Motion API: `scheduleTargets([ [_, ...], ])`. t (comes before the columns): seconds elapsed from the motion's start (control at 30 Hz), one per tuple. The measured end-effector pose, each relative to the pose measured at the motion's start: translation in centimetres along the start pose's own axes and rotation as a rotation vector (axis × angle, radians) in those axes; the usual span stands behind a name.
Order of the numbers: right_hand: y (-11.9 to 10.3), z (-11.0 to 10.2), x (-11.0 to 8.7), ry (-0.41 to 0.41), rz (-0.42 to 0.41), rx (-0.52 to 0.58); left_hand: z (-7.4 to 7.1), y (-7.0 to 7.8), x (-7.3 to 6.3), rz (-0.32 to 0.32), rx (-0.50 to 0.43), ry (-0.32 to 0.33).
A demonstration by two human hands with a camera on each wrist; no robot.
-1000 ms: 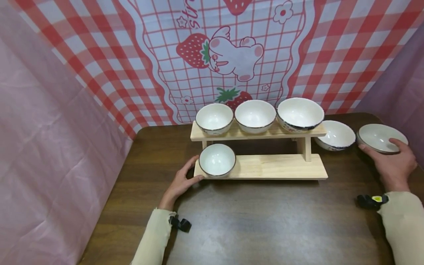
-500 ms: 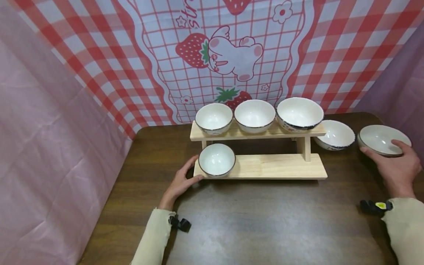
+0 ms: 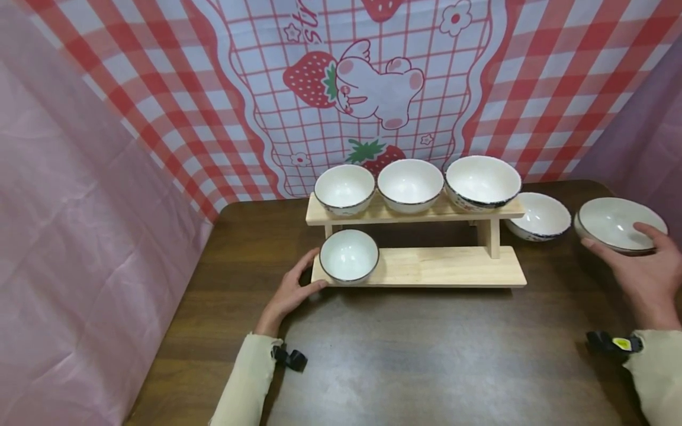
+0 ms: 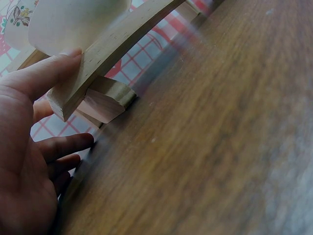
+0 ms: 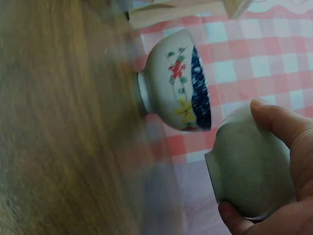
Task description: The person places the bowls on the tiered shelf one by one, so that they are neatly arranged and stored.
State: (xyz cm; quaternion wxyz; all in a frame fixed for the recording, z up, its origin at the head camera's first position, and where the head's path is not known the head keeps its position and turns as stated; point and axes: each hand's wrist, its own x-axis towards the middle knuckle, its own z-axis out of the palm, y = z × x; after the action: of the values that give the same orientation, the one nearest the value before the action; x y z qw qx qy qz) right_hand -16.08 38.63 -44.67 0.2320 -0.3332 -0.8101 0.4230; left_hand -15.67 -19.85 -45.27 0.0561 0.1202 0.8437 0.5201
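Observation:
On the right, my right hand (image 3: 651, 277) holds a white bowl (image 3: 613, 222) by its side, thumb and fingers spread around it. In the right wrist view this bowl (image 5: 252, 166) appears plain outside, its foot seemingly off the table. My left hand (image 3: 288, 294) grips the left end of a two-tier wooden stand (image 3: 447, 266), thumb and index finger at the board's edge. The other fingers (image 4: 66, 146) extend past the board. Close by, a dark-rimmed bowl (image 3: 348, 257) sits on the lower tier's left end.
Three white bowls stand in a row on the upper tier (image 3: 383, 218). A flowered bowl with a blue band (image 5: 178, 83) stands on the table between the stand and my right hand. A checked cloth (image 3: 176, 89) hangs behind; pink cloth (image 3: 69, 207) hangs at the left.
My right hand has shifted right and slightly toward me, taking the held bowl a little to the right. The left hand, stand and other bowls have stayed in place.

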Motion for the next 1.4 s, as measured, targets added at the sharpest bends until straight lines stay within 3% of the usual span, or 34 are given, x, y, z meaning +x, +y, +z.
scheduleTargets([
  [0.53, -1.8, -1.2, -2.2, -0.022, -0.074, 0.061, 0.0, 0.1, 0.0, -0.005, -0.002, -0.006],
  [0.83, -2.4, -1.4, -3.4, -0.022, -0.097, 0.025, 0.1, -0.1, 0.0, -0.004, -0.001, 0.006],
  [1.07, -2.8, -1.6, -4.4, -0.013, -0.125, 0.015, 0.5, -4.0, 1.1, 0.003, 0.017, 0.025],
  [1.2, -3.1, -1.7, -5.0, -0.028, -0.105, -0.037, 0.5, -3.4, 1.0, -0.026, 0.014, 0.02],
  [1.4, -3.5, -1.6, -5.9, -0.073, -0.106, -0.084, 0.0, -0.3, 0.2, -0.028, 0.022, -0.007],
])
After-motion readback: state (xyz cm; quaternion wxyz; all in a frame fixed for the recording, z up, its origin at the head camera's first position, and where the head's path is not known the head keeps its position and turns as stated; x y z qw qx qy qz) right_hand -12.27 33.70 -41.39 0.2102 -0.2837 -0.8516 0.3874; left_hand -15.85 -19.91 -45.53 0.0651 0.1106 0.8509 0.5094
